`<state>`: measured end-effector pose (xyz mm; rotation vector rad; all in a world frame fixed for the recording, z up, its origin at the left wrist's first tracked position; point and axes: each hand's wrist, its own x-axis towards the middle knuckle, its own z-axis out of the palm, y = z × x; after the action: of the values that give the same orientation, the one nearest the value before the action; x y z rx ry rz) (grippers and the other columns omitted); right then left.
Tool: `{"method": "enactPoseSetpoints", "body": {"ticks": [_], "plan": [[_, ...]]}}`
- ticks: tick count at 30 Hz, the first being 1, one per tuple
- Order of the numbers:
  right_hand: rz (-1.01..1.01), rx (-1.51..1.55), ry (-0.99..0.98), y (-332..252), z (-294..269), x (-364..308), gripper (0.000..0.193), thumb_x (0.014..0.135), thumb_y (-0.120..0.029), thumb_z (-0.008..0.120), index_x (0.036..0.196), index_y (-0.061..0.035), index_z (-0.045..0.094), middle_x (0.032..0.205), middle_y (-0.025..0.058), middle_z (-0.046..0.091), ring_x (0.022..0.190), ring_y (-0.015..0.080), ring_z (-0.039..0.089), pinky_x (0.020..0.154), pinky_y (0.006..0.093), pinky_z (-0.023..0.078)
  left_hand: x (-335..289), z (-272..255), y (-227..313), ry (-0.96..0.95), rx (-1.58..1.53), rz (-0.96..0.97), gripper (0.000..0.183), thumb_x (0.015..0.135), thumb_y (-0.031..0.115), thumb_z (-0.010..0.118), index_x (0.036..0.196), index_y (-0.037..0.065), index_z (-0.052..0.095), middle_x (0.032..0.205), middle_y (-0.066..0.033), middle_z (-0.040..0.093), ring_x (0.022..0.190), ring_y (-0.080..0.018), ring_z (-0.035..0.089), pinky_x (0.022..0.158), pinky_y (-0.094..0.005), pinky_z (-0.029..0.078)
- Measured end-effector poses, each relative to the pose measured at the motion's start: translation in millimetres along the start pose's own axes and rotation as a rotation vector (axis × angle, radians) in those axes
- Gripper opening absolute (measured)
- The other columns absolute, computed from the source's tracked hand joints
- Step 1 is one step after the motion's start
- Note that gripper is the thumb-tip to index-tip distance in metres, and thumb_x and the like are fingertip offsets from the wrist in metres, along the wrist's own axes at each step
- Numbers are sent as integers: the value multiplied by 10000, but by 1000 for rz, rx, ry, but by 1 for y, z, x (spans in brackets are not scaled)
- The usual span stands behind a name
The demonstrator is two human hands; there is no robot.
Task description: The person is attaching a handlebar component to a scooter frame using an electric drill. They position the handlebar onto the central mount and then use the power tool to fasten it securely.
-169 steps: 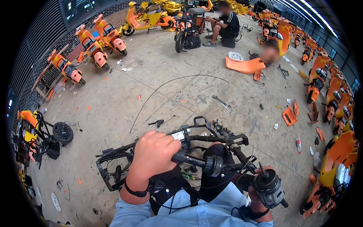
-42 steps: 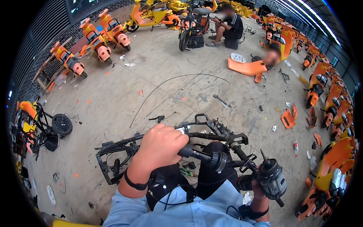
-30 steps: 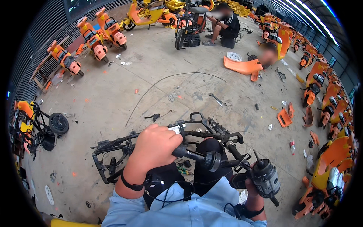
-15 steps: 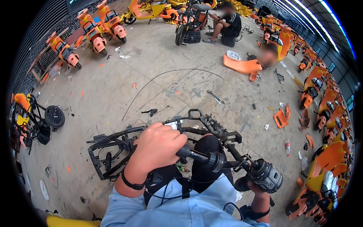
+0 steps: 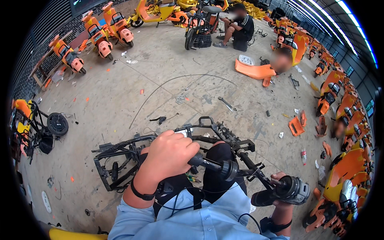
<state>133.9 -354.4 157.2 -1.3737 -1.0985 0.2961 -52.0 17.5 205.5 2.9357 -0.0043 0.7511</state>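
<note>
My left hand [image 5: 170,155] is closed around the end of a black handlebar [image 5: 210,163], which has a round black collar [image 5: 229,171] along it. The bar slants to the right across my lap. Beyond it lies a bare black scooter frame [image 5: 138,140], resting across my legs and reaching out to both sides. At the lower right, my right hand [image 5: 283,204] is wrapped around a dark grey power drill [image 5: 294,189]. Its nose sits close to the handlebar's far end, apart from it. Some of that hand's fingers are hidden behind the drill.
A wrench [image 5: 225,103], a brake lever [image 5: 161,119] and a long cable [image 5: 160,86] lie on the concrete floor. Orange panels [image 5: 296,126] lie to the right. A partly stripped scooter [image 5: 40,124] stands left. A person [image 5: 240,28] sits beside another scooter at the back.
My right hand has shifted the power drill to the right, away from the handlebar, and turned it slightly. My left hand keeps its grip almost unmoved.
</note>
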Motion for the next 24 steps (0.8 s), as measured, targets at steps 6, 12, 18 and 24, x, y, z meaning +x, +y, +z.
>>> {"method": "enactPoseSetpoints", "body": {"ticks": [6, 12, 18, 24], "plan": [[243, 353, 282, -24, 2, 2, 690, 641, -430, 840, 1130, 29, 679, 1239, 161, 628, 780, 219, 598, 659, 306, 448, -1, 8, 0, 79, -17, 0, 251, 518, 167, 749, 710, 139, 589, 659, 3, 566, 677, -222, 602, 601, -365, 429], [320, 504, 580, -29, 3, 14, 699, 702, -332, 864, 1250, 13, 601, 1350, 113, 569, 878, 188, 611, 725, 316, 525, -2, 7, 2, 73, 0, 9, 255, 513, 163, 750, 713, 141, 591, 657, 4, 563, 683, -224, 606, 605, -367, 431], [227, 499, 540, -36, -9, 27, 691, 680, -216, 819, 1270, 35, 561, 1200, 103, 596, 921, 199, 619, 813, 298, 543, -6, 11, 2, 81, 8, 21, 266, 506, 157, 752, 717, 143, 590, 657, 4, 553, 677, -224, 597, 608, -366, 432], [210, 381, 333, -58, -5, 56, 688, 633, -183, 808, 1231, 57, 569, 1182, 152, 585, 935, 270, 669, 821, 367, 569, -7, 11, 3, 75, 8, 22, 269, 506, 155, 753, 720, 147, 590, 655, 8, 552, 680, -218, 595, 612, -363, 433]]}}
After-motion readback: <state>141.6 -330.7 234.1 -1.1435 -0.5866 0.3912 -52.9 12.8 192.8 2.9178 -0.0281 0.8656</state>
